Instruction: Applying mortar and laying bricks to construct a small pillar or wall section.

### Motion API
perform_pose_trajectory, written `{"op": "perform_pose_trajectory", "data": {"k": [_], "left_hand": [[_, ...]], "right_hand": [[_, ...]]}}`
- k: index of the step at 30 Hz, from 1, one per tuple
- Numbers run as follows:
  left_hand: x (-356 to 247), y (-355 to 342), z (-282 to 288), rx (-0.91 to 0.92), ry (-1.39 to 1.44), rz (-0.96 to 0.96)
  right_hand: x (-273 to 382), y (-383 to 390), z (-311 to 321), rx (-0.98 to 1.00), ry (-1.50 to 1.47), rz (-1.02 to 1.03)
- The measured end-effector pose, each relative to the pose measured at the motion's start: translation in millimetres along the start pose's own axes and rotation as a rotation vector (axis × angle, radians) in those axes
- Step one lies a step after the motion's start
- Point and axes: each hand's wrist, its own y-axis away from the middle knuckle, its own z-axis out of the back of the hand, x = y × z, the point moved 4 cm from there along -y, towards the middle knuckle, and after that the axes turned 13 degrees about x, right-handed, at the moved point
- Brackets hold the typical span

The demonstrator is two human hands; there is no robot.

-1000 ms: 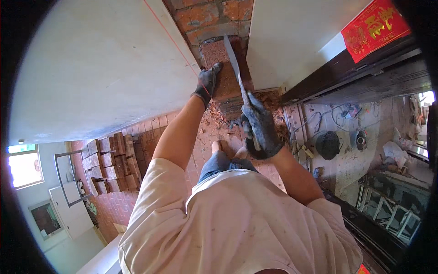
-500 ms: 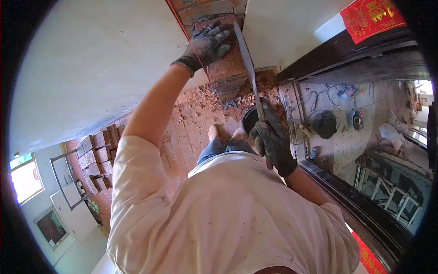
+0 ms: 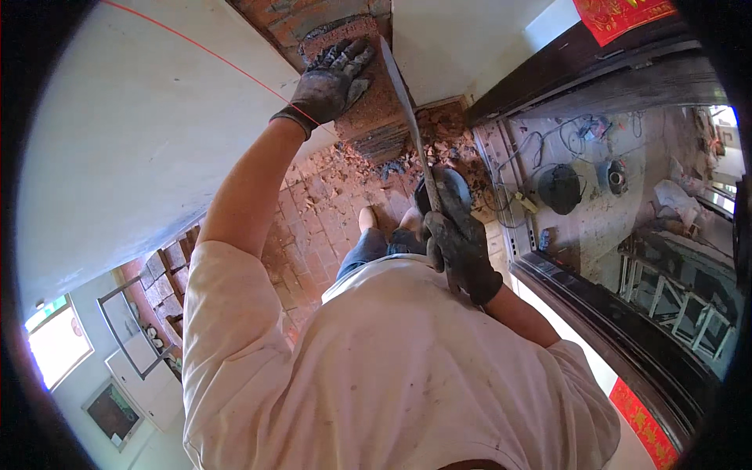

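My gloved left hand (image 3: 333,82) lies with fingers spread on top of a red brick block (image 3: 376,102) in the recess between two white walls. My gloved right hand (image 3: 454,247) grips the handle of a long flat-bladed tool (image 3: 399,82), whose blade points up along the block's right side. A black bucket (image 3: 458,188) sits below the tool, partly hidden by it. A red string (image 3: 204,47) crosses in front of the left wall, passing near my left wrist. Broken brick and debris (image 3: 439,137) lie around the block's base.
Stacked bricks (image 3: 164,286) and a metal frame (image 3: 117,329) stand at the left. A dark door frame (image 3: 556,282) runs along the right, with cables, a black round container (image 3: 558,188) and a white metal rack (image 3: 677,305) beyond it. My feet are on the brick floor (image 3: 298,235).
My left hand has moved from the block's left side up onto its top, fingers now spread. My right hand and the tool's handle have moved lower. The whole view has shifted.
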Motion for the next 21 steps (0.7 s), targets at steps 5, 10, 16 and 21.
{"op": "perform_pose_trajectory", "data": {"k": [5,10,16,21], "left_hand": [[-3.4,-1.5,-0.1,0.007,0.028,0.010],[-2.9,1.8,0.6,0.019,-0.015,0.031],[-4.0,-0.6,2.0,0.024,0.029,0.072],[2.2,1.2,-3.6,-0.031,0.001,0.024]], "right_hand": [[-4.6,-11.2,8.1,0.012,0.171,0.019],[-9.1,2.4,5.2,0.019,0.221,0.025],[-16.6,-4.5,20.1,0.052,0.368,0.013],[-27.4,28.3,53.1,0.136,0.921,0.229]]}}
